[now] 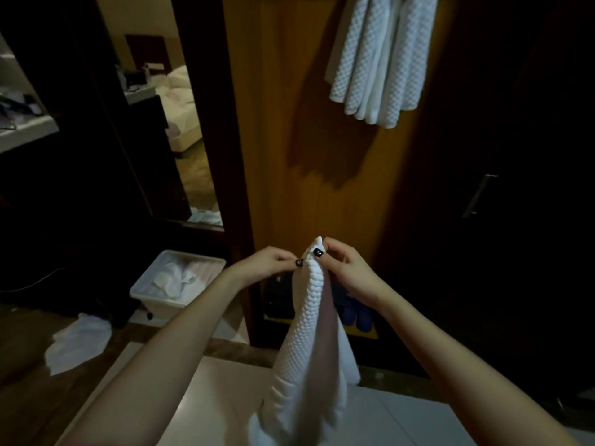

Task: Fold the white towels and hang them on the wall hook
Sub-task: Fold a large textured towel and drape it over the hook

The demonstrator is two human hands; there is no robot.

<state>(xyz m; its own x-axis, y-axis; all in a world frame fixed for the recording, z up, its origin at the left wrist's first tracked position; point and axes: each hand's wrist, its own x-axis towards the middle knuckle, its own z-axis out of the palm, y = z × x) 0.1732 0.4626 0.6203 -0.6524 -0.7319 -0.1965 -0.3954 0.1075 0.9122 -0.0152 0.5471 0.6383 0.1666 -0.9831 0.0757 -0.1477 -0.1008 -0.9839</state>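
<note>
A white waffle-textured towel [309,342] hangs straight down in front of me, pinched at its top corner by both hands. My left hand [273,262] grips the top from the left, my right hand [341,265] from the right, thumbs nearly touching. Higher up, several white towels [376,59] hang against the orange wooden wall panel [273,123]; the hook itself is out of view above the frame. One more white towel [77,342] lies crumpled on the floor at the left.
A clear plastic bin [154,304] holding white cloth stands on the floor left of my hands. Blue slippers [357,312] sit on a low shelf behind the towel. A dark wardrobe door with a metal handle [479,194] fills the right. A mirror [167,123] is at left.
</note>
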